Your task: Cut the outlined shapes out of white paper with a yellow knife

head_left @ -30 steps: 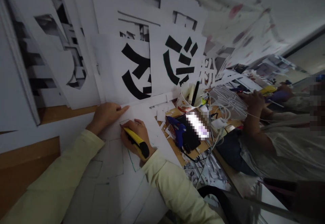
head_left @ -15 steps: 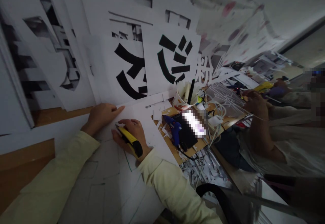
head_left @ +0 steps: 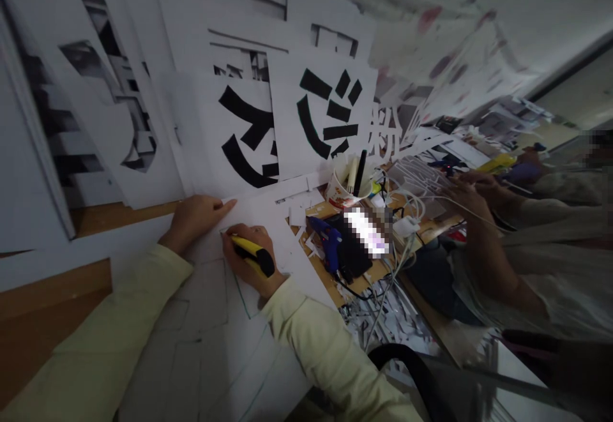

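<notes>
A yellow-and-black utility knife (head_left: 253, 255) sits in the closed grip of my right hand (head_left: 249, 253), its front end angled down at the white sheet near a green line. The blade tip is too small to make out. My left hand (head_left: 196, 219) lies on the upper part of that same white sheet (head_left: 211, 358), with a finger stretched toward the right and nothing in it. Thin outlines in pencil and green run across the sheet below both hands.
White boards with cut-out character shapes (head_left: 316, 112) lean at the back. To the right are a paper cup with pens (head_left: 347, 182), a blue glue gun (head_left: 328, 243), a lit phone (head_left: 366, 232), cables and paper scraps (head_left: 387, 320). A co-worker's arm (head_left: 493, 249) is farther right.
My right hand has shifted slightly, and its fingers have closed tighter round the knife, which is tilted differently. My left hand stays about in place. The co-worker's hands moved a little left.
</notes>
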`<move>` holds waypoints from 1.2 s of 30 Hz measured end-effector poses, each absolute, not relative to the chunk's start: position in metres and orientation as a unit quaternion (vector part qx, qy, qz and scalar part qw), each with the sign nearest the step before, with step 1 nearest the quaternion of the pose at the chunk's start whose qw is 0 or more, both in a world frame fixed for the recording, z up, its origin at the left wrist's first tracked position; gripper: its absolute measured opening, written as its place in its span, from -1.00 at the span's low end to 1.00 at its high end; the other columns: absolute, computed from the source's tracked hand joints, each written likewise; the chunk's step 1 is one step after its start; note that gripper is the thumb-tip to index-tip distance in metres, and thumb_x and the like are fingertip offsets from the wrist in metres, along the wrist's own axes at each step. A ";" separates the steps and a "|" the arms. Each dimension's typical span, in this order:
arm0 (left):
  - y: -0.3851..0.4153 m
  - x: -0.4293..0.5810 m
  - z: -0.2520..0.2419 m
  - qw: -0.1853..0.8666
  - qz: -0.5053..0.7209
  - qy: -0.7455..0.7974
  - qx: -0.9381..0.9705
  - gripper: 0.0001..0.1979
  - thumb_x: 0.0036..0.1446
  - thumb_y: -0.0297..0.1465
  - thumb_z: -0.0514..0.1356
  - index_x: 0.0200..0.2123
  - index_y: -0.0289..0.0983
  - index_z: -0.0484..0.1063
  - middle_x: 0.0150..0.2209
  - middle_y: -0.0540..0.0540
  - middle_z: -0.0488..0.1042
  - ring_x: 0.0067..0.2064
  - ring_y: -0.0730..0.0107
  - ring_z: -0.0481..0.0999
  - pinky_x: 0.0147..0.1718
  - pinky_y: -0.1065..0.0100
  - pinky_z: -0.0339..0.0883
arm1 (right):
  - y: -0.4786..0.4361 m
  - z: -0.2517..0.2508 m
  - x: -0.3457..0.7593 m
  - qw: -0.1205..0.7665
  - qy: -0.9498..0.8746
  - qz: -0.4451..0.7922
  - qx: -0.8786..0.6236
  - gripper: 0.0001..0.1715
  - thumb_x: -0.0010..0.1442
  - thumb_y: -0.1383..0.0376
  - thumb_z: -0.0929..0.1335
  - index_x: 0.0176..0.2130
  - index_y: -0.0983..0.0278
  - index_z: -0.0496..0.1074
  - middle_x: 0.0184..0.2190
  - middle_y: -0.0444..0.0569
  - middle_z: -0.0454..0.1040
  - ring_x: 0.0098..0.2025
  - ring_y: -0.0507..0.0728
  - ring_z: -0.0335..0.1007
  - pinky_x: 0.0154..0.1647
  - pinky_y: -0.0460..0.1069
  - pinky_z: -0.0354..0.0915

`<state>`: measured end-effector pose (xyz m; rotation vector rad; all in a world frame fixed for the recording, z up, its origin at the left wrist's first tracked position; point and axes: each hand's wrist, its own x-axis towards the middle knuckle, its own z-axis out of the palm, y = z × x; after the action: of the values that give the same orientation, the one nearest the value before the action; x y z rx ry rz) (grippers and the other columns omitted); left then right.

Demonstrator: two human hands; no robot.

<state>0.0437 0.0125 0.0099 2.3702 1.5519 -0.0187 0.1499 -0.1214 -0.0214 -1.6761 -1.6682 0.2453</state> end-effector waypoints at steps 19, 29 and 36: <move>0.014 0.041 0.010 0.164 0.007 0.518 0.839 -0.31 0.32 0.12 -0.11 -0.39 -0.23 0.60 -0.25 -0.27 0.66 -0.16 0.02 0.57 -0.28 0.23 0.22 | -0.113 -0.009 0.152 0.398 -0.631 0.136 -0.652 -0.82 0.26 0.19 0.36 -0.38 0.15 0.35 -0.48 -0.13 0.54 -0.39 0.11 0.47 -0.11 0.01 0.35; 0.013 0.040 0.011 0.179 0.030 0.503 0.845 -0.31 0.34 0.11 -0.10 -0.39 -0.26 0.60 -0.28 -0.27 0.64 -0.18 0.04 0.56 -0.29 0.22 0.18 | -0.094 0.006 0.164 0.388 -0.633 0.225 -0.631 -0.80 0.23 0.23 0.33 -0.43 0.16 0.25 -0.53 -0.20 0.41 -0.47 0.06 0.38 -0.39 -0.07 0.28; 0.018 0.039 0.001 0.185 0.058 0.503 0.842 -0.30 0.32 0.15 -0.08 -0.48 -0.23 0.56 -0.36 -0.24 0.62 -0.23 0.06 0.56 -0.32 0.20 0.19 | -0.107 0.012 0.164 0.374 -0.636 0.239 -0.631 -0.81 0.23 0.22 0.32 -0.42 0.16 0.26 -0.54 -0.21 0.37 -0.47 0.04 0.36 -0.39 -0.08 0.28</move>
<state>0.0393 0.0184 0.0011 2.3734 1.4177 0.1625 0.1641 -0.1070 0.0120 -1.6168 -1.6277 0.6130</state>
